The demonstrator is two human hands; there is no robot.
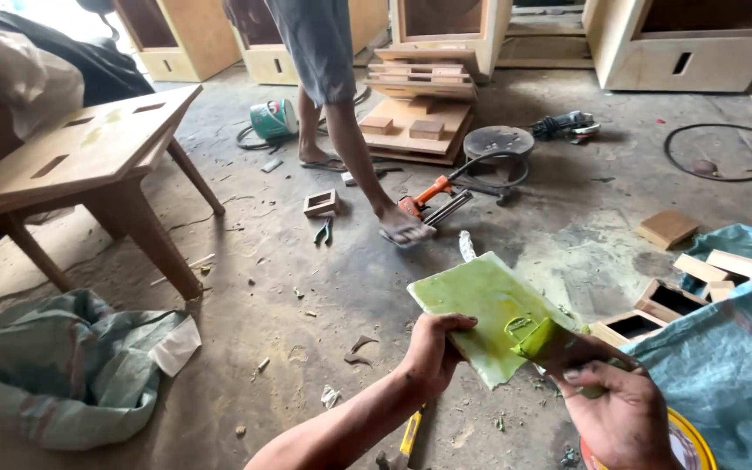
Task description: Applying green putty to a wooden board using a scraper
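My left hand grips the near edge of a flat square board coated in yellow-green paste, held tilted over the floor. My right hand holds a small scraper smeared with the same paste, its blade resting on the board's right corner. Just under my right hand sits a round yellow-rimmed can, mostly hidden.
Another person's legs stand ahead, beside an orange nail gun. A wooden table is at left, a crumpled sack below it. A blue sack with small wooden boxes lies right. Stacked panels, cabinets, a grinder and cables are behind.
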